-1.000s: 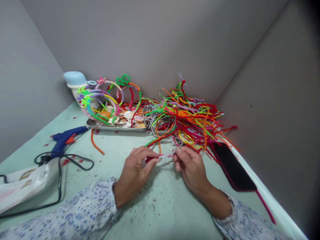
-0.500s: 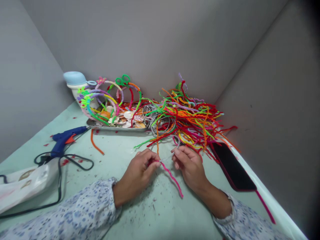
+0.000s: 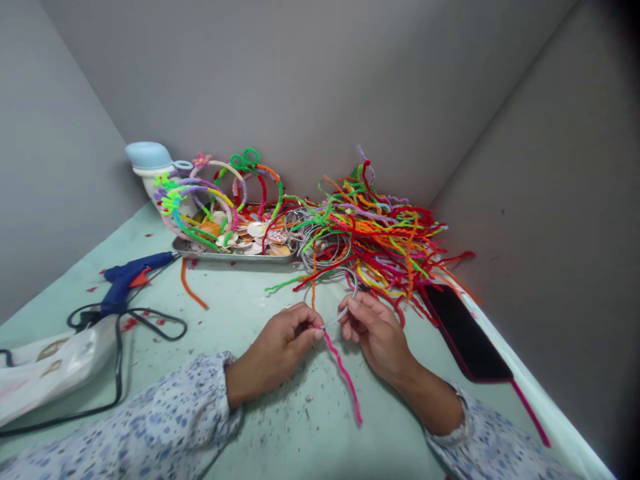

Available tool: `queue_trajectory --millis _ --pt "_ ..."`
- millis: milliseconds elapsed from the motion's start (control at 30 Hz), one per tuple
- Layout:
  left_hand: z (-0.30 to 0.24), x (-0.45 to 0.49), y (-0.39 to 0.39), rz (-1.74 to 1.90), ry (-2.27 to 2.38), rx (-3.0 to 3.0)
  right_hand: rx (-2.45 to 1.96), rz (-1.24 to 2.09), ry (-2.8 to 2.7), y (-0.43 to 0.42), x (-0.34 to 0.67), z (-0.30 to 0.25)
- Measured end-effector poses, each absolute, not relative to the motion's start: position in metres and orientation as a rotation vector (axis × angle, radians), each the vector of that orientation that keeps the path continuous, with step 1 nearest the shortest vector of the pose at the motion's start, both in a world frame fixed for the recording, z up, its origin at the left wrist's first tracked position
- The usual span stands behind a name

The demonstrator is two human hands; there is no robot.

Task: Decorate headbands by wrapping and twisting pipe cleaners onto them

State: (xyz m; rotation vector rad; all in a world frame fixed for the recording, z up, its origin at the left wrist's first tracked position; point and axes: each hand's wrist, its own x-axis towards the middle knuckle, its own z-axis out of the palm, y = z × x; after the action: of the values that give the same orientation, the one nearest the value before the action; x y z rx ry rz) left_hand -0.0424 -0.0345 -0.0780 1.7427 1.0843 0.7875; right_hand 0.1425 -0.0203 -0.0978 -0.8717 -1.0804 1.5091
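Note:
My left hand (image 3: 285, 350) pinches a fuzzy pink pipe cleaner (image 3: 343, 373) at the tip of a thin grey wire hoop (image 3: 357, 283). The pipe cleaner's long tail hangs down to the right over the table. My right hand (image 3: 377, 333) grips the same hoop a little further along, between thumb and fingers. From there the hoop curves up and away toward a loose coil of similar grey wire hoops (image 3: 313, 250). My fingers hide the point where pipe cleaner and wire meet.
A heap of colourful pipe cleaners (image 3: 385, 227) lies behind my hands. Left of it, a metal tray (image 3: 235, 257) holds shells and pipe-cleaner-wrapped headbands. A blue glue gun (image 3: 120, 280), its cord, a plastic bag (image 3: 60, 373) and a white cup (image 3: 150, 160) are at left; a phone (image 3: 465, 333) at right.
The pink pipe cleaner's tail has swung lower and now hangs more steeply, with more of it below my left fingers. Both hands have shifted only slightly.

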Motion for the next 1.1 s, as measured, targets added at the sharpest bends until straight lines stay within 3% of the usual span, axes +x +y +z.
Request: queue_trajectory --millis 1100 --pt "-0.062 -0.05 -0.028 0.606 0.931 1.715 -0.913 1.497 -1.16 -0.023 0.139 -0.089"
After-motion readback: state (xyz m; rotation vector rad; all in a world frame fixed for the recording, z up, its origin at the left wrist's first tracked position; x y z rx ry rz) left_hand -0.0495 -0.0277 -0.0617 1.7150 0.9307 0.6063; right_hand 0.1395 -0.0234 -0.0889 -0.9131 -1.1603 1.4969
